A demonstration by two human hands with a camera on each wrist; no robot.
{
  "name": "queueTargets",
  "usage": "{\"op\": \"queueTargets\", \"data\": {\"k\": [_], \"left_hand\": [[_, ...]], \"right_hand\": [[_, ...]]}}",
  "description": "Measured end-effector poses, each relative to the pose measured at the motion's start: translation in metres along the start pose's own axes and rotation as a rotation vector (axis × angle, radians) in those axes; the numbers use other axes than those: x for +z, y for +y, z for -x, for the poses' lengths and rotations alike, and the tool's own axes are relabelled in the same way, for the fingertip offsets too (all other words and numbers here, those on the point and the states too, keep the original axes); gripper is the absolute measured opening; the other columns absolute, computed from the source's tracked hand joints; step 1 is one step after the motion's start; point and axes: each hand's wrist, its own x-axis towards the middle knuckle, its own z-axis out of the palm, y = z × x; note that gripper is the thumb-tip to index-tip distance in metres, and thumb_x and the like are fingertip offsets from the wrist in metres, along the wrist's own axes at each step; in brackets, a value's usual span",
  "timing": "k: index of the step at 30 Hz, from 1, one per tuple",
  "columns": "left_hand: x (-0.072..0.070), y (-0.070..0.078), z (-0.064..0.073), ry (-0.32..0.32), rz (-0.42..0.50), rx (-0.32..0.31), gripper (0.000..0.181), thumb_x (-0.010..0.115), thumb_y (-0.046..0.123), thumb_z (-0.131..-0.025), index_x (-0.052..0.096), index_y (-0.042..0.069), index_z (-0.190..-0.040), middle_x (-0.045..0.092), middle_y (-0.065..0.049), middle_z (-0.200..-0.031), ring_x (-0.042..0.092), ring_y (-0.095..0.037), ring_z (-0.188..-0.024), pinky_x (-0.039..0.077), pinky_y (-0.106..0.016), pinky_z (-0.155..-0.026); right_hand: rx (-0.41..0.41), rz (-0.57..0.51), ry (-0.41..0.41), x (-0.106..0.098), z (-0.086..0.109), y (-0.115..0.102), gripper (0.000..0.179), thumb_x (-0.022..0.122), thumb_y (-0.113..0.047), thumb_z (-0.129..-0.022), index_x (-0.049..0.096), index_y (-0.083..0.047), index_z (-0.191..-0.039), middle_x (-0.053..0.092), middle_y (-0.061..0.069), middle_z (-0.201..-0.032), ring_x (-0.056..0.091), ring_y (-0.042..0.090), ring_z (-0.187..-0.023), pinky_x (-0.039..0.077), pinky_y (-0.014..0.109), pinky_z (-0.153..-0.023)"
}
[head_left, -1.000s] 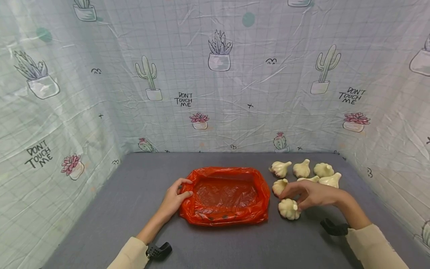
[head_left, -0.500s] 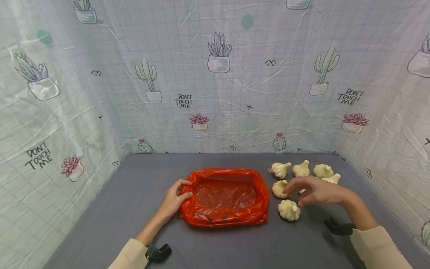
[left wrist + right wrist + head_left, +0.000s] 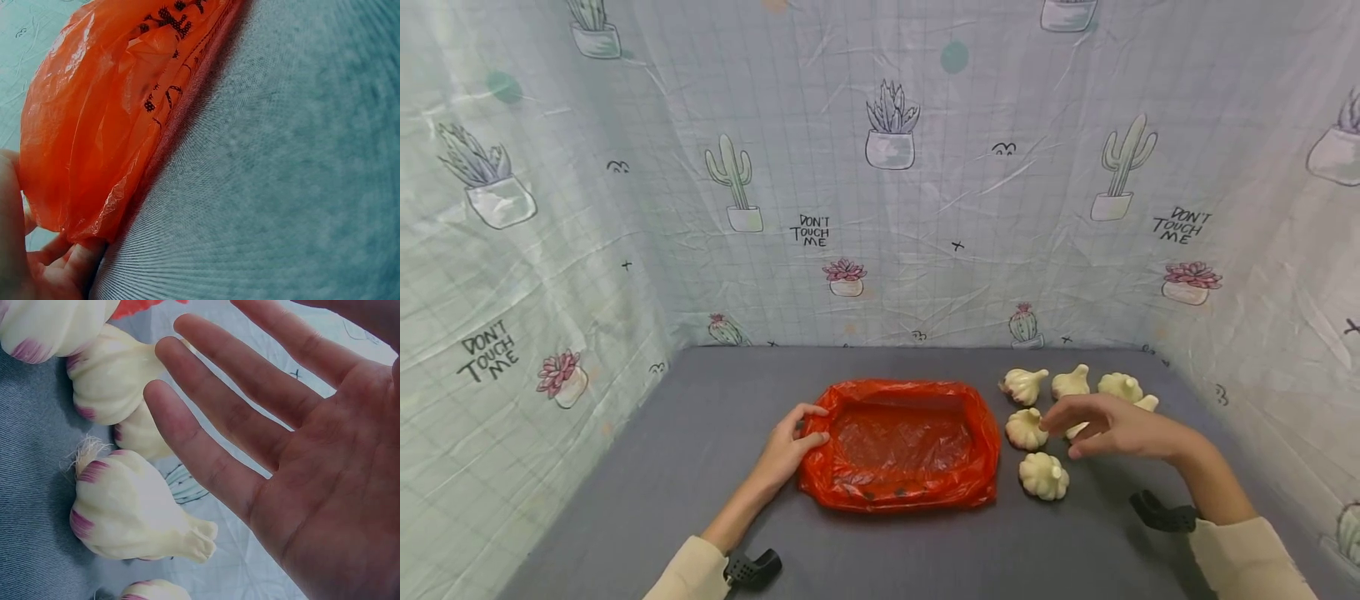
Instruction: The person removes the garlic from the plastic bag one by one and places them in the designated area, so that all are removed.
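A red plastic bag (image 3: 904,492) stands on the grey table with its mouth spread wide and its rim folded outward. At its left end my left hand (image 3: 786,450) holds the side of the bag. In the left wrist view, the thumb (image 3: 9,219) and fingers lie around the bag's crumpled end. To the right of the bag, my right hand (image 3: 1112,429) hovers over several garlic bulbs, fingers apart and holding nothing. Nearest to it are a front garlic bulb (image 3: 1042,477) and another garlic bulb (image 3: 1026,430) just behind. The right wrist view shows the bare palm beside a garlic bulb (image 3: 134,506).
More garlic bulbs stand behind the right hand, among them one at the back left (image 3: 1022,386) and one at the back right (image 3: 1120,386); some are partly hidden by the hand. A cactus-print curtain (image 3: 955,167) encloses the table (image 3: 722,383) at the back and sides.
My right hand has drawn off the front garlic bulb, rising and shifting slightly right with its fingers spreading. The left hand stays on the bag.
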Motion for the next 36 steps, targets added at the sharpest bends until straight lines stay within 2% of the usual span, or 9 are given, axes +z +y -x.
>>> {"op": "queueTargets", "data": {"k": [6, 13, 17, 20, 24, 30, 34, 36], "left_hand": [[-0.003, 0.000, -0.001, -0.004, -0.025, -0.018, 0.036, 0.071, 0.012, -0.094, 0.062, 0.010, -0.129, 0.060, -0.021, -0.134, 0.068, -0.020, -0.095, 0.058, -0.031, -0.073], [-0.010, 0.001, -0.001, 0.016, -0.129, -0.018, 0.033, 0.072, 0.014, -0.094, 0.064, 0.014, -0.126, 0.056, -0.017, -0.136, 0.070, -0.022, -0.095, 0.056, -0.031, -0.074], [-0.012, 0.001, -0.001, 0.055, -0.272, 0.038, 0.031, 0.072, 0.014, -0.093, 0.066, 0.016, -0.123, 0.061, -0.014, -0.128, 0.066, -0.019, -0.096, 0.054, -0.032, -0.079], [-0.012, 0.003, -0.002, 0.091, -0.405, 0.107, 0.031, 0.073, 0.015, -0.092, 0.067, 0.017, -0.122, 0.065, -0.012, -0.122, 0.062, -0.023, -0.101, 0.052, -0.039, -0.088], [-0.011, 0.007, -0.002, 0.107, -0.509, 0.156, 0.032, 0.074, 0.015, -0.091, 0.067, 0.017, -0.122, 0.067, -0.010, -0.120, 0.062, -0.029, -0.110, 0.050, -0.049, -0.095], [-0.011, 0.010, -0.001, 0.103, -0.573, 0.157, 0.035, 0.074, 0.017, -0.091, 0.066, 0.017, -0.124, 0.067, -0.010, -0.119, 0.063, -0.031, -0.115, 0.050, -0.052, -0.098], [-0.011, 0.012, 0.000, 0.105, -0.580, 0.153, 0.039, 0.074, 0.019, -0.091, 0.063, 0.018, -0.128, 0.068, -0.011, -0.124, 0.064, -0.032, -0.118, 0.050, -0.054, -0.099], [-0.012, 0.015, 0.000, 0.105, -0.583, 0.145, 0.041, 0.074, 0.022, -0.091, 0.061, 0.019, -0.130, 0.068, -0.011, -0.127, 0.063, -0.032, -0.119, 0.051, -0.055, -0.098]], "right_hand": [[-0.002, 0.017, 0.012, 0.003, 0.000, 0.002, 0.039, 0.064, -0.003, -0.099, 0.055, 0.008, -0.135, 0.066, 0.020, -0.131, 0.065, 0.003, -0.118, 0.059, 0.030, -0.090], [0.006, 0.014, 0.013, 0.004, -0.002, 0.001, 0.038, 0.064, -0.003, -0.099, 0.056, 0.007, -0.135, 0.064, 0.026, -0.130, 0.066, 0.006, -0.117, 0.059, 0.031, -0.090], [0.014, 0.019, 0.021, 0.003, -0.004, -0.002, 0.038, 0.065, -0.005, -0.099, 0.057, 0.006, -0.135, 0.063, 0.028, -0.130, 0.066, 0.007, -0.116, 0.059, 0.031, -0.090], [0.008, 0.019, 0.022, 0.002, -0.004, -0.005, 0.039, 0.064, -0.004, -0.099, 0.056, 0.008, -0.135, 0.064, 0.028, -0.130, 0.066, 0.006, -0.117, 0.060, 0.031, -0.089], [-0.010, 0.010, 0.016, 0.001, -0.003, -0.008, 0.039, 0.063, -0.003, -0.099, 0.054, 0.010, -0.135, 0.064, 0.024, -0.131, 0.066, 0.006, -0.118, 0.060, 0.032, -0.089], [-0.015, 0.007, 0.019, 0.000, -0.001, -0.009, 0.039, 0.063, -0.002, -0.100, 0.054, 0.011, -0.135, 0.066, 0.018, -0.131, 0.066, 0.006, -0.119, 0.060, 0.032, -0.090], [-0.010, 0.020, 0.028, -0.001, 0.001, -0.010, 0.038, 0.062, -0.002, -0.100, 0.055, 0.010, -0.135, 0.065, 0.019, -0.131, 0.066, 0.006, -0.119, 0.060, 0.031, -0.089], [-0.007, 0.027, 0.034, -0.002, 0.002, -0.012, 0.037, 0.062, -0.002, -0.100, 0.056, 0.007, -0.136, 0.066, 0.013, -0.131, 0.066, 0.007, -0.118, 0.060, 0.032, -0.089]]}}
